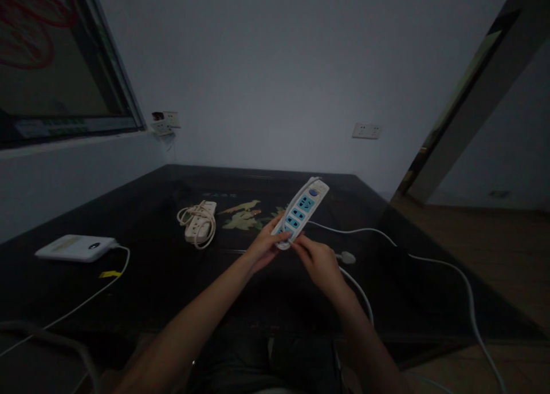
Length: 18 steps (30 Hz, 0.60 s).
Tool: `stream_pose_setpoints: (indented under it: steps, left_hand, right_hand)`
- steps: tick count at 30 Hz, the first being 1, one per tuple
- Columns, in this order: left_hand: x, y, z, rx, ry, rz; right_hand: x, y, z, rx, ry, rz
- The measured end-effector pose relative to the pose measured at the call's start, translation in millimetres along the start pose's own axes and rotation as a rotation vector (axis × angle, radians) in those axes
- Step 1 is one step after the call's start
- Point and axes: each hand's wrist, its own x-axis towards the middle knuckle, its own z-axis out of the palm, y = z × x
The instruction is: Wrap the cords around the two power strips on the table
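A white power strip [301, 210] with blue sockets is lifted above the dark table [172, 279], tilted up and away from me. My left hand [264, 247] grips its near end from the left, fingers wrapped round it. My right hand [317, 261] pinches the same near end from the right. Its white cord [378, 232] trails off to the right over the table edge. A white plug [346, 258] lies on the table just right of my right hand.
A cream power strip [198, 224] with its cord coiled round it lies left of centre. A flat white device [76, 248] with a cable sits at the far left. Wall sockets [366, 131] are on the back wall. A doorway opens at the right.
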Motion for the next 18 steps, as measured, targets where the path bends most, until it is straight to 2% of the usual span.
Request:
stream_pose_setpoints:
  steps: [2, 4, 9, 14, 18]
  left_hand:
    - [1, 0, -3.7, 0.013, -0.067, -0.035]
    - [3, 0, -7.8, 0.026, -0.084, -0.053]
    - [7, -5, -10.5, 0.03, 0.047, 0.02]
    - [6, -8, -7.4, 0.104, 0.046, -0.017]
    - [4, -9, -4.8, 0.134, 0.098, -0.001]
  right_hand:
    - [-1, 2, -2, -0.102, -0.036, -0.007]
    - [-2, 4, -4, -0.153, -0.09, -0.016]
    - [-2, 6, -6, -0.2, -0.167, -0.028]
    - [-3, -3, -10, -0.263, -0.211, -0.012]
    - [-7, -13, -10, -0.265, -0.235, -0.012]
